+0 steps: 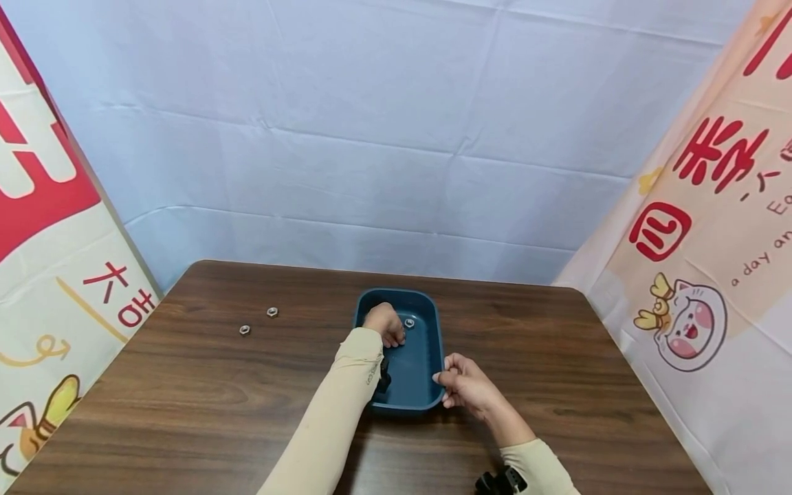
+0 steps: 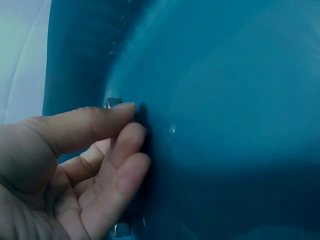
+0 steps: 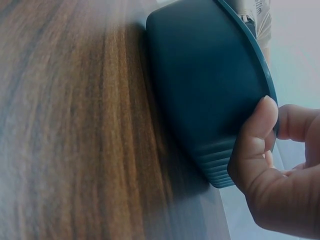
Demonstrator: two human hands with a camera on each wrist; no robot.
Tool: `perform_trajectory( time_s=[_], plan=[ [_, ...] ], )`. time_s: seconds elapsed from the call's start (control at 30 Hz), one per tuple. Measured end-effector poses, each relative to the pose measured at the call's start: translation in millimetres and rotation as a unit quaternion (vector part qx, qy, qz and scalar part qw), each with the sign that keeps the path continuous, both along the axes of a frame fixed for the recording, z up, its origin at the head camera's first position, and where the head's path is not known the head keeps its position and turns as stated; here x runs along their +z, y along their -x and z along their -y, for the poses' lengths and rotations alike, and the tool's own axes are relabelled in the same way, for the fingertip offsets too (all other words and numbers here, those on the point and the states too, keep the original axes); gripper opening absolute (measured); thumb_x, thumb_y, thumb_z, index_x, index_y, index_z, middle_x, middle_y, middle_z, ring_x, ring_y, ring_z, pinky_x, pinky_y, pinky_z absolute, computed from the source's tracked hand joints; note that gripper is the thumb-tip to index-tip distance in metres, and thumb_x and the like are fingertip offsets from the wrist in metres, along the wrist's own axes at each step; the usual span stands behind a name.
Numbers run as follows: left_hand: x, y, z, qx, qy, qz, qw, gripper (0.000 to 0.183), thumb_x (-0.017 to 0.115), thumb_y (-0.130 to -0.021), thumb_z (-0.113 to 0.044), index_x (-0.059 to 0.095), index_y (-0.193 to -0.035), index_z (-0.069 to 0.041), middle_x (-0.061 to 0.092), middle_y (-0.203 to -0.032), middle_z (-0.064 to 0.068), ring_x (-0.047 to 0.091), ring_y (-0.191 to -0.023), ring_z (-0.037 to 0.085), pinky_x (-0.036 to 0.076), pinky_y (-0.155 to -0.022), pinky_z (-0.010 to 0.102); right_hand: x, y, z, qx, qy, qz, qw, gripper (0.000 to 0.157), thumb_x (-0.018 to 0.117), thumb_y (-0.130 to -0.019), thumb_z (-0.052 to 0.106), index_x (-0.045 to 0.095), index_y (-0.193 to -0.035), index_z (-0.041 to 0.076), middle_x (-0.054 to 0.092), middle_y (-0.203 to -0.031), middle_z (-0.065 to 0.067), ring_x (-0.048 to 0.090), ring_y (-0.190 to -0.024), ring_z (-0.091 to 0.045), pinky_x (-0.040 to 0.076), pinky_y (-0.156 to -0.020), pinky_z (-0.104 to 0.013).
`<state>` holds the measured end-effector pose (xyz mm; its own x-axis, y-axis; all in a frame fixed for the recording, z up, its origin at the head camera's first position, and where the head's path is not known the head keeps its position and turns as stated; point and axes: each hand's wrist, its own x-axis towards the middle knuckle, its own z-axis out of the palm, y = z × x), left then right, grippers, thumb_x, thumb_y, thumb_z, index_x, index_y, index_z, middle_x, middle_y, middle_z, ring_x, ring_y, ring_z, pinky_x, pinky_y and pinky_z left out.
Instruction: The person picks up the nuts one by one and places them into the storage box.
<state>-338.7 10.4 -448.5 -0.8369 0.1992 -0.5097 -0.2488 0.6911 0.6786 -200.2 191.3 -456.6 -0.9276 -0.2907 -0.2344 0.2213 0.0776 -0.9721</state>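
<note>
A deep blue plastic bin (image 1: 423, 357) stands on the table. Inside it is my left hand (image 1: 385, 324), fingers bent down close to the floor of the bin. The left wrist view has the thumb and fingertips (image 2: 131, 132) drawn near each other; I cannot tell whether something small is between them. One metal nut (image 2: 114, 102) shows just behind the thumb, and another nut (image 2: 121, 229) peeks out below the fingers. From the head, a nut (image 1: 410, 323) lies right of this hand. My right hand (image 1: 465, 385) pinches the bin's right rim between thumb and fingers.
Two more hex nuts lie on the wooden table (image 1: 185, 385) left of the bin, a farther nut (image 1: 272, 312) and a nearer nut (image 1: 245, 330). A pale cloth (image 1: 371, 172) hangs behind the table, with a printed banner (image 1: 693, 275) on the right.
</note>
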Motion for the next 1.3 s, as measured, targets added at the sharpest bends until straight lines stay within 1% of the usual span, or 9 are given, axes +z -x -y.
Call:
perform_trajectory(
  time_s=[0.33,0.47,0.6,0.7,0.77,0.87,0.97,1.07,1.3],
  plan=[
    [5.7,-4.4,4.3,0.006,-0.025,0.015,0.9996,0.006,0.065,-0.085,-0.001,0.068,-0.083,0.003,0.066,-0.072,0.013,0.064,-0.067,0.022,0.054,-0.063,0.031,-0.8,-1.1,0.5,0.002,0.004,0.000,1.000,0.018,0.055,-0.085,-0.001,0.038,-0.089,0.002,0.047,-0.061,-0.004,0.051,-0.047,-0.011,0.048,-0.045,-0.022],
    [16.0,-4.3,5.6,-0.023,-0.001,-0.027,0.9994,0.009,0.067,-0.085,-0.007,0.066,-0.084,0.002,0.065,-0.074,0.015,0.064,-0.069,0.025,0.054,-0.064,0.035,-0.7,-1.1,0.4,0.003,0.006,-0.003,1.000,0.017,0.055,-0.085,0.000,0.039,-0.090,0.002,0.047,-0.061,-0.004,0.050,-0.047,-0.011,0.048,-0.045,-0.022],
    [28.9,-5.4,3.8,-0.069,0.039,-0.081,0.9935,0.017,0.067,-0.086,-0.011,0.062,-0.071,-0.005,0.060,-0.063,0.011,0.058,-0.057,0.021,0.050,-0.054,0.033,-0.7,-1.0,0.0,0.005,0.008,-0.006,1.000,0.016,0.055,-0.086,0.000,0.039,-0.090,0.002,0.046,-0.061,-0.004,0.051,-0.047,-0.011,0.048,-0.045,-0.022],
    [36.4,-9.5,1.2,-0.126,0.069,-0.114,0.9830,0.033,0.063,-0.090,-0.014,0.050,-0.059,-0.011,0.045,-0.051,0.004,0.042,-0.045,0.016,0.039,-0.046,0.030,-1.0,-1.1,-0.4,0.007,0.006,-0.006,1.000,0.016,0.054,-0.086,0.000,0.039,-0.090,0.002,0.046,-0.061,-0.004,0.051,-0.047,-0.011,0.048,-0.045,-0.023],
    [40.6,-13.8,-0.5,-0.172,0.100,-0.148,0.9688,0.030,0.062,-0.090,-0.015,0.051,-0.063,-0.011,0.040,-0.054,0.001,0.036,-0.046,0.014,0.035,-0.047,0.029,-1.6,-0.8,-1.1,0.009,0.005,-0.007,1.000,0.015,0.054,-0.087,0.000,0.039,-0.090,0.002,0.046,-0.062,-0.004,0.051,-0.047,-0.012,0.048,-0.045,-0.023],
    [47.4,-21.4,-3.1,-0.231,0.159,-0.195,0.9398,0.007,0.063,-0.089,-0.015,0.064,-0.084,-0.009,0.050,-0.070,0.000,0.043,-0.056,0.013,0.040,-0.054,0.028,-2.3,0.2,-1.3,0.006,0.004,-0.005,1.000,0.015,0.054,-0.087,0.000,0.039,-0.091,0.002,0.047,-0.062,-0.005,0.051,-0.047,-0.012,0.048,-0.045,-0.023],
    [52.8,-27.6,-5.6,-0.256,0.205,-0.224,0.9177,0.025,0.066,-0.087,-0.015,0.064,-0.112,-0.011,0.058,-0.094,0.001,0.052,-0.073,0.014,0.045,-0.063,0.029,-3.3,1.8,-1.7,0.004,0.005,-0.004,1.000,0.014,0.053,-0.088,0.000,0.040,-0.091,0.002,0.048,-0.062,-0.005,0.050,-0.047,-0.012,0.048,-0.045,-0.023],
    [55.5,-29.6,-6.1,-0.257,0.222,-0.231,0.9117,0.030,0.068,-0.086,-0.016,0.063,-0.115,-0.011,0.060,-0.099,0.003,0.054,-0.076,0.016,0.046,-0.063,0.030,-3.4,2.6,-1.7,0.005,0.006,-0.004,1.000,0.013,0.052,-0.088,0.000,0.040,-0.091,0.002,0.048,-0.063,-0.005,0.050,-0.047,-0.012,0.049,-0.046,-0.024],
    [58.7,-33.1,-4.3,-0.260,0.224,-0.232,0.9101,0.033,0.069,-0.085,-0.018,0.063,-0.117,-0.012,0.061,-0.101,0.003,0.054,-0.076,0.015,0.048,-0.065,0.030,-3.8,1.9,-0.6,0.001,0.005,-0.002,1.000,0.015,0.053,-0.088,0.000,0.039,-0.092,0.002,0.048,-0.063,-0.005,0.050,-0.047,-0.012,0.048,-0.045,-0.024]
  ],
)
